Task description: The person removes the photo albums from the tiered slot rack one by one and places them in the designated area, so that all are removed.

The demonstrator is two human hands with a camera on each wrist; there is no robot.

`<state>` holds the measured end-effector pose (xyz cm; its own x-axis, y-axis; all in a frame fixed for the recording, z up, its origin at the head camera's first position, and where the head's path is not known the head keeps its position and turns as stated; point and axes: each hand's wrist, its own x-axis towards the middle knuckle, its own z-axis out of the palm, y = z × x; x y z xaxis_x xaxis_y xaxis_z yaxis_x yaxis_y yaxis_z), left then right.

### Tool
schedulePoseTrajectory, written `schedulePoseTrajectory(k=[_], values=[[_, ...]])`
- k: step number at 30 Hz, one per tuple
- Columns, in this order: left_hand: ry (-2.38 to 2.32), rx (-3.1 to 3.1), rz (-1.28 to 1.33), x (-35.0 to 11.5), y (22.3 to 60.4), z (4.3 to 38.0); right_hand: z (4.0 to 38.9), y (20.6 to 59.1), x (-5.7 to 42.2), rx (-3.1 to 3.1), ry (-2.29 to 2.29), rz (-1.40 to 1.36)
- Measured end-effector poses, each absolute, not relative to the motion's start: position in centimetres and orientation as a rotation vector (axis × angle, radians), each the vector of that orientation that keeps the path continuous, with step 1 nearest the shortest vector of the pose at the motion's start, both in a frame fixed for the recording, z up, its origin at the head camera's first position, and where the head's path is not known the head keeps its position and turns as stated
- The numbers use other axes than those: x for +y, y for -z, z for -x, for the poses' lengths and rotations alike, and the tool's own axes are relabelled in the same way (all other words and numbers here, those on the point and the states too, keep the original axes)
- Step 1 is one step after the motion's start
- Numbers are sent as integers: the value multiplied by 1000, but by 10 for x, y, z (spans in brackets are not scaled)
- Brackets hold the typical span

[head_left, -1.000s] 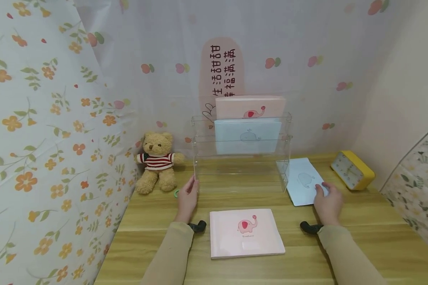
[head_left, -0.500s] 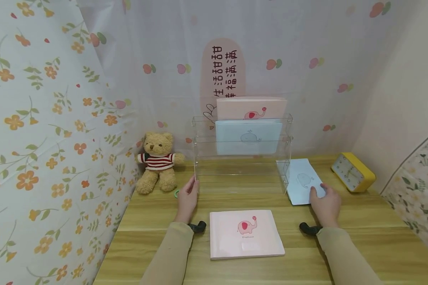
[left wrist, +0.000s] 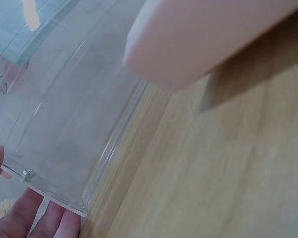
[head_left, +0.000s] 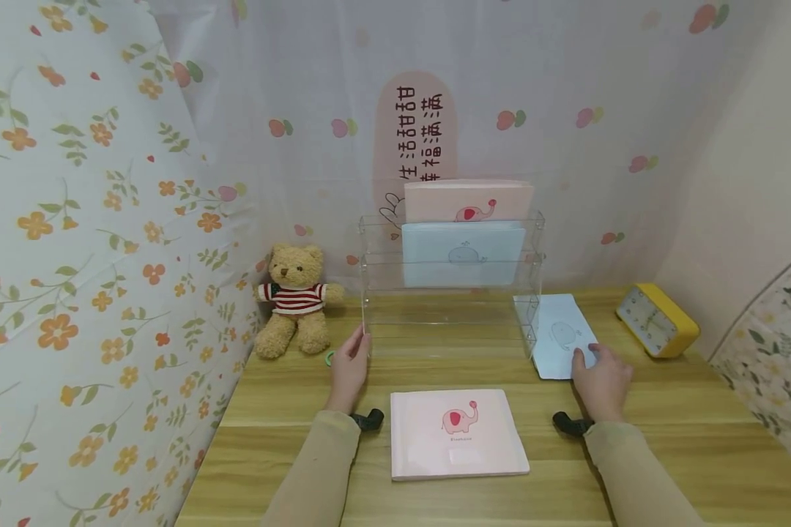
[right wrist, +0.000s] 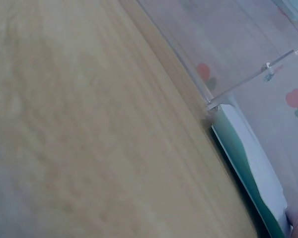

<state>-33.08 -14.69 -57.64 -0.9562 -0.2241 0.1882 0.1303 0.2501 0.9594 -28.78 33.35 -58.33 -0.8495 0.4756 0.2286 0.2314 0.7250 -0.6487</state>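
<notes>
A teddy bear [head_left: 295, 300] sits at left. Beside it, the left hand [head_left: 349, 372] grips the clear rack [head_left: 448, 311] by its left side, just as a second ago. A pink booklet [head_left: 460, 435] lies in front. By the rack's right end lies a blue booklet [head_left: 556, 344]; the right hand [head_left: 602, 379] touches it, thumb now nearer its front edge; I cannot tell whether it pinches. Farther right, a yellow clock [head_left: 659, 320].

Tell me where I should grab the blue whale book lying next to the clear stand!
Probably the near right corner, coming from the right, thumb on top. The blue whale book lies cover up on the table; the clear stand crowds its left side, while that corner points toward the person, where the right hand touches it.
</notes>
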Motion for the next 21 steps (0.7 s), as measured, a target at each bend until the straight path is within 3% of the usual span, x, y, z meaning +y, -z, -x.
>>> schedulePoseTrajectory(k=[21], values=[[1792,-2228,-75,-146,575,329,281,585,329,-2507,-887,481]])
